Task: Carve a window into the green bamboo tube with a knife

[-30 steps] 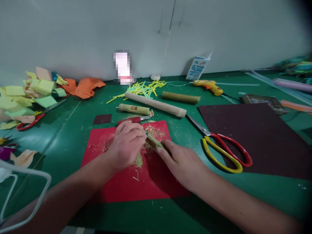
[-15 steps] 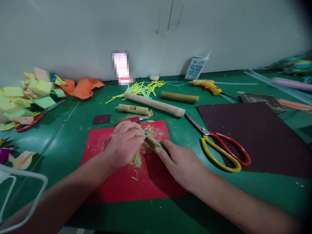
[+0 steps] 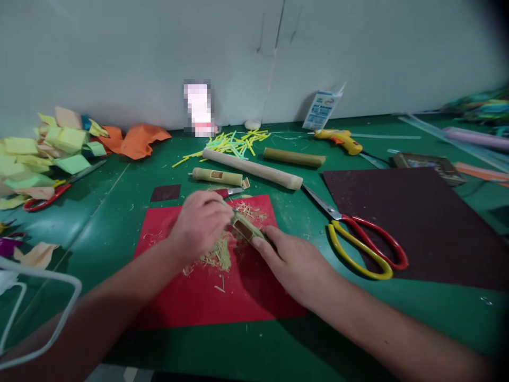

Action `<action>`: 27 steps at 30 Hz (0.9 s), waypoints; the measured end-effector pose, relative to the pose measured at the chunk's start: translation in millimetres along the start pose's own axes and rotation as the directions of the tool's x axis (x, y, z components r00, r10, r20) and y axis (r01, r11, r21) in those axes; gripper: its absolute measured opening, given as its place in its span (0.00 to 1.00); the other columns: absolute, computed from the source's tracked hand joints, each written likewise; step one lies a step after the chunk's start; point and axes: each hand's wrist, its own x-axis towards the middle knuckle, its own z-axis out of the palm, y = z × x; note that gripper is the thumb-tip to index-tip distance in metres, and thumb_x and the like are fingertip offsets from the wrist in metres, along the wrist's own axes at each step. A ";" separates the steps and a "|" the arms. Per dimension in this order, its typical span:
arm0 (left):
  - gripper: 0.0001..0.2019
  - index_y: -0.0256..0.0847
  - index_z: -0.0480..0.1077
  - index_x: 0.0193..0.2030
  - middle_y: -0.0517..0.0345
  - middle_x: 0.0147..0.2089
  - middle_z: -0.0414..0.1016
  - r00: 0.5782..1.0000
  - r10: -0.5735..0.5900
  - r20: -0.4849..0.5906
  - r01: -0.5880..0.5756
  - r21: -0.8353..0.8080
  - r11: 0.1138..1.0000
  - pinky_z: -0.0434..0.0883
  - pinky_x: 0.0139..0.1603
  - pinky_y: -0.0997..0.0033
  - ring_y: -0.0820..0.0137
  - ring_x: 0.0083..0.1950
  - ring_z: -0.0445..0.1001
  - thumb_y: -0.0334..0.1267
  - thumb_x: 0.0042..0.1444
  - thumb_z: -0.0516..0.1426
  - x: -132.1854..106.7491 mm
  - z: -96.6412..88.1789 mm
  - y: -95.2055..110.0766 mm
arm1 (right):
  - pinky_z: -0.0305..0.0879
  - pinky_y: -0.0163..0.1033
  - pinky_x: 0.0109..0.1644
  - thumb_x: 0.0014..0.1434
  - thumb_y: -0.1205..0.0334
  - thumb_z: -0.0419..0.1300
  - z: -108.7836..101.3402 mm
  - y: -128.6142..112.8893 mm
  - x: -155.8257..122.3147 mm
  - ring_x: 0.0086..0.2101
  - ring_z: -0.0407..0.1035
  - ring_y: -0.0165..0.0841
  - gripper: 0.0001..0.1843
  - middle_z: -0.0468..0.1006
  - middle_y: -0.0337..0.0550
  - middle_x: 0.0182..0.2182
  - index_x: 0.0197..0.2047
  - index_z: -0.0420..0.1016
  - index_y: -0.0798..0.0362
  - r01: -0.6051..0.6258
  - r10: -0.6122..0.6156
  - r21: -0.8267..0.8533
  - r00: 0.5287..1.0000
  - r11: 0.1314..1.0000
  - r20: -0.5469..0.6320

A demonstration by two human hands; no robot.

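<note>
On a red mat [image 3: 246, 297] lies a short green bamboo piece [image 3: 248, 229] with a rectangular notch cut in its top. My right hand [image 3: 296, 265] presses down on its near end, fingers closed along it. My left hand [image 3: 199, 225] is closed in a pinch on a thin tool whose tip meets the far end of the bamboo; the tool itself is mostly hidden. A heap of pale shavings [image 3: 217, 257] lies on the mat just below my left hand. A red-handled knife [image 3: 226, 192] rests at the mat's far edge.
Beyond the mat lie a notched bamboo tube [image 3: 217, 176], a wooden dowel [image 3: 252, 168] and another bamboo stick [image 3: 294, 157]. Red and yellow scissors [image 3: 358, 239] overlap a dark sheet [image 3: 429, 223] on the right. A glue gun [image 3: 338, 139], cut straws [image 3: 230, 143] and paper scraps [image 3: 47, 154] lie further off.
My left hand has shifted slightly up and left along the bamboo, uncovering the notch and more of the shavings. My right hand has stayed on the piece's near end.
</note>
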 end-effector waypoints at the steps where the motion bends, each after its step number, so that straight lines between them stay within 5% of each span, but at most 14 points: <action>1: 0.07 0.40 0.73 0.39 0.57 0.40 0.77 1.000 -0.017 -0.019 0.017 0.022 1.000 0.62 0.51 0.56 0.63 0.49 0.66 0.32 0.57 0.53 -0.1 -0.1 0.1 | 0.52 0.36 0.28 0.64 0.49 0.40 -0.1 0.0 -0.1 0.31 0.71 0.36 0.20 0.77 0.44 0.31 0.42 0.68 0.51 0.001 -0.001 0.009 1.000 1.000 -0.001; 27: 0.08 0.40 0.73 0.40 0.56 0.40 0.77 0.999 -0.049 -0.006 0.049 -0.014 0.999 0.64 0.51 0.56 0.63 0.49 0.67 0.32 0.57 0.53 -1.1 1.5 -4.4 | 0.55 0.37 0.30 0.63 0.49 0.40 0.8 1.3 0.8 0.33 0.71 0.38 0.21 0.77 0.45 0.33 0.43 0.68 0.50 -0.002 0.002 0.004 1.000 1.000 0.013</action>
